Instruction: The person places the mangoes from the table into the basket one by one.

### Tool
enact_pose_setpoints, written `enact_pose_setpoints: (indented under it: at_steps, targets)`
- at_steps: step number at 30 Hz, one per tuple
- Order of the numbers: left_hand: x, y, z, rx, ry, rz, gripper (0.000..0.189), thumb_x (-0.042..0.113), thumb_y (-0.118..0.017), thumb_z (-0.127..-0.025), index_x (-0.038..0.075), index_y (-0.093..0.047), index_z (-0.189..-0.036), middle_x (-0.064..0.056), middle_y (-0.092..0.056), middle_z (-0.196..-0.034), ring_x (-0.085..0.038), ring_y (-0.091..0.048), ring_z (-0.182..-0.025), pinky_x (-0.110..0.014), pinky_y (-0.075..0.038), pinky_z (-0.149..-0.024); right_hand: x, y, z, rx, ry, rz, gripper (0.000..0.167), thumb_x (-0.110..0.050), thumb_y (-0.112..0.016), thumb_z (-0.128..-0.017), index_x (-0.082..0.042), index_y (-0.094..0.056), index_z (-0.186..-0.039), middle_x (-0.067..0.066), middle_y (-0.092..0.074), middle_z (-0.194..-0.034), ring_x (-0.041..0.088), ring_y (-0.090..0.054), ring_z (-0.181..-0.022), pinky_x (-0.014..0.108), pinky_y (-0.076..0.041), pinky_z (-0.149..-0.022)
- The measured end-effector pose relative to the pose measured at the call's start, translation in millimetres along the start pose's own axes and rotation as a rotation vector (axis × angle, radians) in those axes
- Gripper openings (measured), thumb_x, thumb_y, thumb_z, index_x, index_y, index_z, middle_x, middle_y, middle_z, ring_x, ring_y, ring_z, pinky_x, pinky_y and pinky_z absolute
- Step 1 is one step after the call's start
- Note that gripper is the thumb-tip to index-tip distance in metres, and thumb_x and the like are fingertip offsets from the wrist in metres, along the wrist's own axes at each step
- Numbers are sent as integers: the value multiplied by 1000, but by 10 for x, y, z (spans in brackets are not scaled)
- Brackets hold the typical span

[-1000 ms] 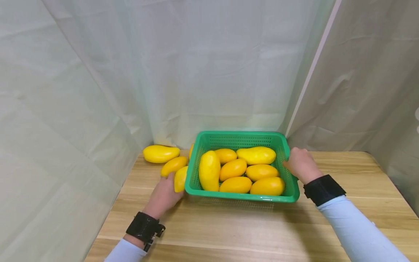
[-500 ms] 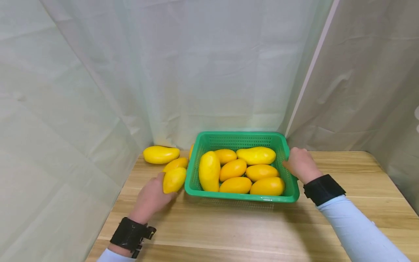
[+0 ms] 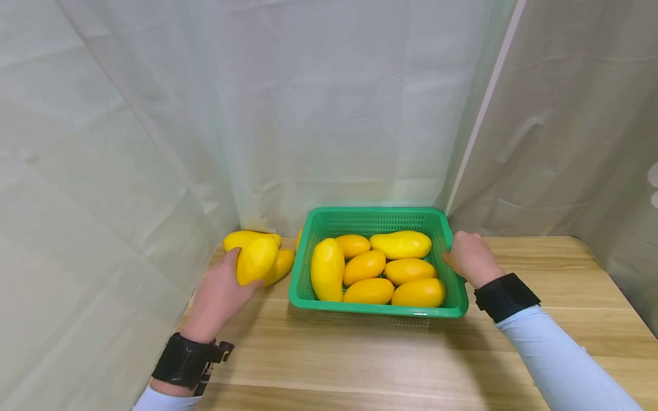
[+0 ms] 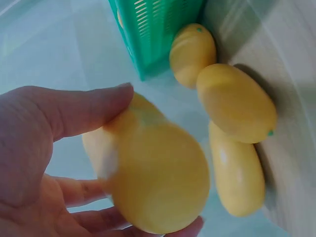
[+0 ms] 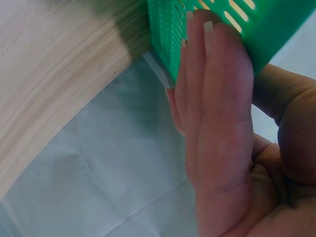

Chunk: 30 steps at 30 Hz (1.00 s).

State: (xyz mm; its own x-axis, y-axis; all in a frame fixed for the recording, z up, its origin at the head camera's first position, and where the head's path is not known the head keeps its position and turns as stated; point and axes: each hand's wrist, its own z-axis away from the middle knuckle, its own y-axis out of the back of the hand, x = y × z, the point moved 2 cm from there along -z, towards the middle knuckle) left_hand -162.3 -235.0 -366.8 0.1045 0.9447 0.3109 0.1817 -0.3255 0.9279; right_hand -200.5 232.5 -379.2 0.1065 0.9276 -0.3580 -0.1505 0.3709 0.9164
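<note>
In the head view, my left hand [image 3: 218, 299] holds a yellow mango [image 3: 257, 261] over the loose fruit at the table's left end. The left wrist view shows the thumb across one side of this mango [image 4: 160, 177] and fingers curled beneath it. My right hand [image 3: 473, 260] grips the right side of a green plastic basket [image 3: 380, 308]. Its thumb goes over the rim, while the fingers [image 5: 222, 98] lie along the perforated outer wall in the right wrist view. Several mangoes [image 3: 368, 291] lie inside the basket.
Left of the basket lie loose mangoes: one by the curtain [image 3: 247, 238], an orange-yellow one [image 3: 281, 266] beside the basket, and another [image 3: 299, 237] mostly hidden behind the basket's corner. Pale curtains [image 3: 334, 103] enclose the wooden table [image 3: 329, 359] at the back and sides.
My left hand has picked up the mango from beside the basket's left wall and moved it left, away from the basket. The right hand and the basket have stayed in place.
</note>
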Motion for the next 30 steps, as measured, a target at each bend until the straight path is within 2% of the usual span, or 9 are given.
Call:
enact_pose_setpoints:
  at_steps: [9,16,20,26,30]
  targets:
    - [232,36,-238,88,-31,60,80,32,-74,-76,5,-34,-140,-23,-51,-126,-40,-53,-106,-57,-45,-83,-15,-16,-13,5,6,10,25,-19,-60,-87,5,-57,-81,12,-54,-65,21,-55,-54,25,-45,-46]
    - [552,1,-558,130,-134,102,82,29,-76,-75,11,-32,-142,-21,-48,-131,-35,-52,-109,-55,-47,-85,-12,-7,7,6,-5,2,24,-18,-60,-87,5,-57,-81,12,-54,-65,21,-55,-53,24,-45,-45]
    - [772,-78,-748,123,-206,118,82,24,-76,-75,14,-31,-143,-19,-46,-132,-33,-52,-112,-53,-49,-86,-13,-6,12,-1,-11,-10,24,-17,-59,-87,6,-56,-82,13,-54,-65,21,-56,-51,23,-46,-43]
    - [1068,-269,-993,46,-292,125,84,23,-76,-76,14,-29,-144,-16,-46,-134,-30,-50,-116,-46,-45,-96,-12,-17,3,12,3,-5,24,-17,-60,-86,6,-57,-81,13,-54,-65,20,-56,-51,23,-46,-42]
    - [1210,-393,-1124,-2,-313,62,84,24,-77,-75,16,-29,-143,-13,-45,-137,-30,-47,-120,-46,-45,-96,-12,-10,-6,15,5,0,23,-17,-60,-86,6,-57,-80,13,-54,-65,21,-56,-51,23,-46,-43]
